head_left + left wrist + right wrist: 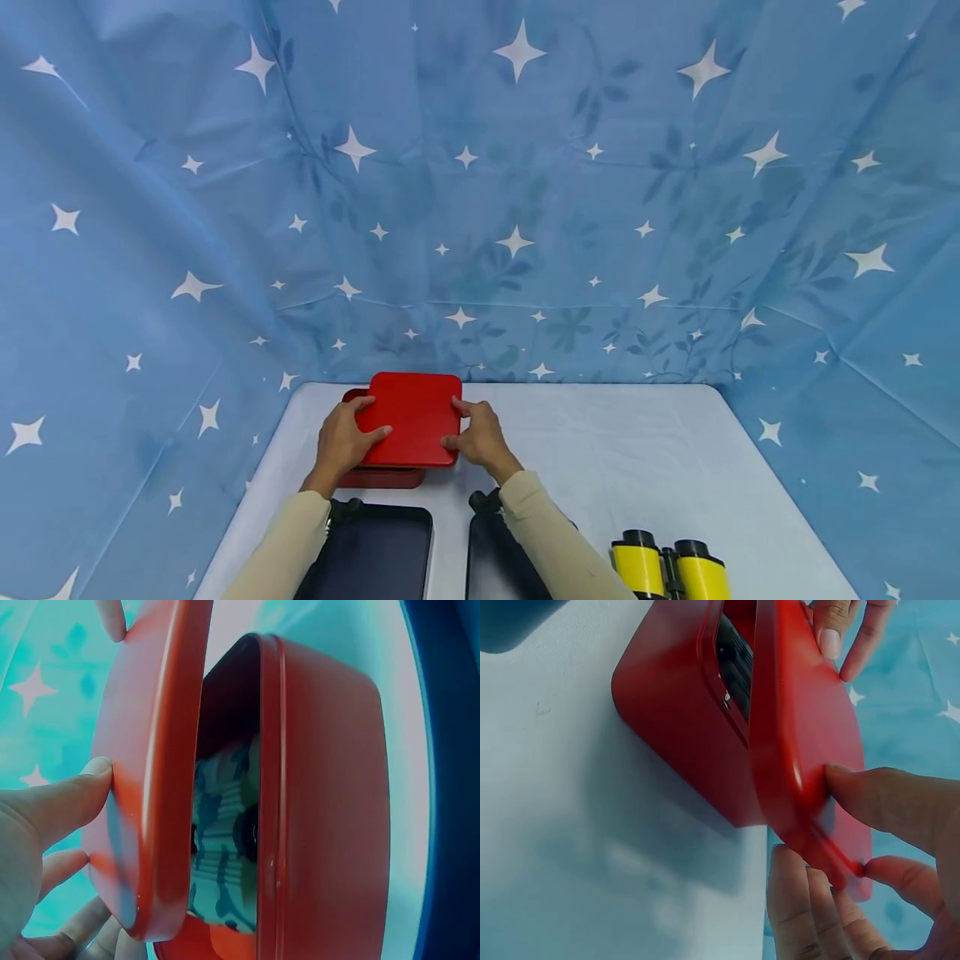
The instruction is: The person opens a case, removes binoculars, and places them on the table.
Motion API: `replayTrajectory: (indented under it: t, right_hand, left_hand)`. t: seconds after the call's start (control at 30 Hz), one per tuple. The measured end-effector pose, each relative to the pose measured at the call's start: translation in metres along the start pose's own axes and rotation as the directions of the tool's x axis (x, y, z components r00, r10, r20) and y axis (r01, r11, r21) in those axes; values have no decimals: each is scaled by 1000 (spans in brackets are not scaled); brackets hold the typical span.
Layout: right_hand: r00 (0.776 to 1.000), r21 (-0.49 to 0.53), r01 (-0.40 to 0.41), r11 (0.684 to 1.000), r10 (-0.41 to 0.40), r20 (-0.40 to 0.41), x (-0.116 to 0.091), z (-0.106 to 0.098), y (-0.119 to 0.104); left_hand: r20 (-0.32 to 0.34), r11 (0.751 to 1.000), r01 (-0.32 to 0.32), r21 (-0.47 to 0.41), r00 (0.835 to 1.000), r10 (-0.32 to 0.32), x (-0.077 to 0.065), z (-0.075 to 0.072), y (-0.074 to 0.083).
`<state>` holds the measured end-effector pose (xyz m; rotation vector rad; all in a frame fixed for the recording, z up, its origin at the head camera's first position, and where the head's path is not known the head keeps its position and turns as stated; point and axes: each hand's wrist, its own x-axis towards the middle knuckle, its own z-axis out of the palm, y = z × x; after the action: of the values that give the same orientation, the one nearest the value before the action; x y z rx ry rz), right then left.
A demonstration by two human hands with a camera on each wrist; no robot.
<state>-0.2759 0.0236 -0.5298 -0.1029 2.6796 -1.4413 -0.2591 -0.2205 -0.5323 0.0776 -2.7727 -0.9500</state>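
Note:
Both hands hold a red lid [416, 421] tilted over a red box [382, 478] at the back left of the table. My left hand [341, 440] grips the lid's left side, its thumb on the top face. On the opposite side, my right hand [483, 438] has its thumb on top and fingers curled round the rim. The lid sits shifted to the right, leaving part of the box uncovered. Through the gap in the left wrist view shows a camouflage-patterned item [221, 832] with dark round parts inside the box.
Two black trays, a left one [375, 550] and a right one [495, 558], lie nearer the front, the right one partly under the right sleeve. Yellow and black binoculars [639, 568] stand at the front right. A blue starry curtain [465, 200] rises behind the white table [600, 450].

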Motion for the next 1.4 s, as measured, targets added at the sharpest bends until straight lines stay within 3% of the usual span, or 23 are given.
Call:
replayTrajectory:
  t: [0.8,1.4]
  right_hand:
    - [999,42,-42,998,43,-24,-18,-26,16]
    - [999,102,-13,995,17,-40,-32,-53,33]
  left_hand:
    - [-35,1000,-18,-16,999,18,-10,18,26]
    - [-64,998,-49,-27,997,47,-18,36,50]
